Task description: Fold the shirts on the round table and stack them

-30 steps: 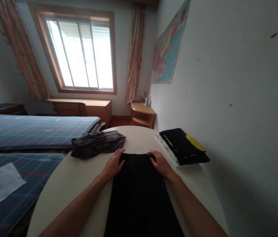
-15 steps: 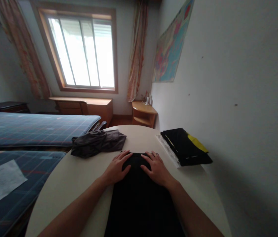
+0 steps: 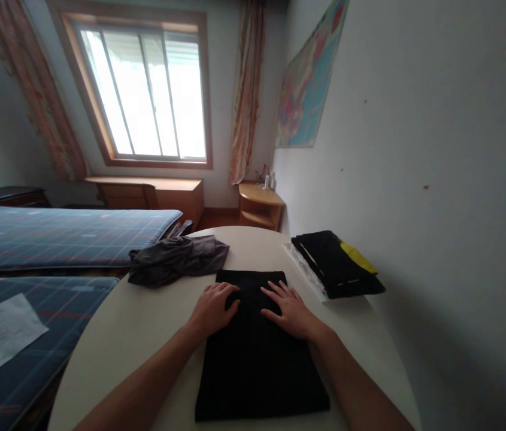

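Note:
A folded black cloth item (image 3: 261, 371), possibly a garment, lies flat in front of me on a round cream table (image 3: 140, 353). My left hand (image 3: 214, 306) rests on its left side, fingers stretched and thumb apart. On its right side lies my right hand (image 3: 289, 310), palm down with the fingers spread. Neither hand grips the cloth. The far edge of the cloth shows just beyond my fingertips, and its near edge is visible between my forearms.
A crumpled dark grey garment (image 3: 178, 258) lies at the table's far left. Folded black and yellow clothes (image 3: 336, 266) sit at the right, on something white. Plaid mattresses (image 3: 68, 236) are to the left, one bearing a paper sheet (image 3: 3, 335). A wall (image 3: 450, 251) stands close at right.
The black cloth has shifted slightly away from me, and its near edge has come into view. My hands now lie a little nearer to me on it, below its far edge.

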Motion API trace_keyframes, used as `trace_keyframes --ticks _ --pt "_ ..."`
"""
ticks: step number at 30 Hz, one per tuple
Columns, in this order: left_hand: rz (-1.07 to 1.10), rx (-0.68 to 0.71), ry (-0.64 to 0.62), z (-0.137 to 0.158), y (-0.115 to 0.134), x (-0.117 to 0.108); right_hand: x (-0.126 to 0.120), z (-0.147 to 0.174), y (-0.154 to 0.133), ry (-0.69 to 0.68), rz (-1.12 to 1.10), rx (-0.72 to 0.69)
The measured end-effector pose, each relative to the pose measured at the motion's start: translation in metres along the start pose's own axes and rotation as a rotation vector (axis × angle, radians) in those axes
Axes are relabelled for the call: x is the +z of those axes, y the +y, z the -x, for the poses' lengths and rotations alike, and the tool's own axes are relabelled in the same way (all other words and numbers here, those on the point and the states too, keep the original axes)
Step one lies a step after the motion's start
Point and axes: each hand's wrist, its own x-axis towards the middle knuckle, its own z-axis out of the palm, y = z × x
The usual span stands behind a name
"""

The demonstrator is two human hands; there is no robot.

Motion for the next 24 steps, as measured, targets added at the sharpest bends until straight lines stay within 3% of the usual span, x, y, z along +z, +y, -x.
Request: trace_keyframes --ticks 2,5,8,11,15,18,24 --pt "0.049 0.010 0.002 0.003 0.009 -0.006 0.001 -0.006 0.005 0.062 0.019 0.043" --pt "0.094 0.059 -0.026 0.009 0.021 -0.015 -0.002 -0.018 0.015 0.272 0.077 0.086" --pt "0.123 0.131 -0.119 0.013 0.025 -0.016 -0.011 -0.018 0.023 0.416 0.055 0.030" --pt "0.083 0.167 -0.167 0.010 0.018 -0.008 -0.021 -0.003 0.018 0.348 -0.025 -0.057" --pt "0.020 0.123 -0.100 0.002 0.006 0.005 -0.023 0.017 -0.013 0.198 -0.062 -0.127" --pt "0.039 0.111 -0.060 0.004 0.004 0.008 -0.011 0.019 -0.035 0.114 -0.048 -0.152" --pt "0.017 0.192 -0.198 0.019 0.003 0.016 0.017 0.009 -0.039 0.054 0.024 -0.116"
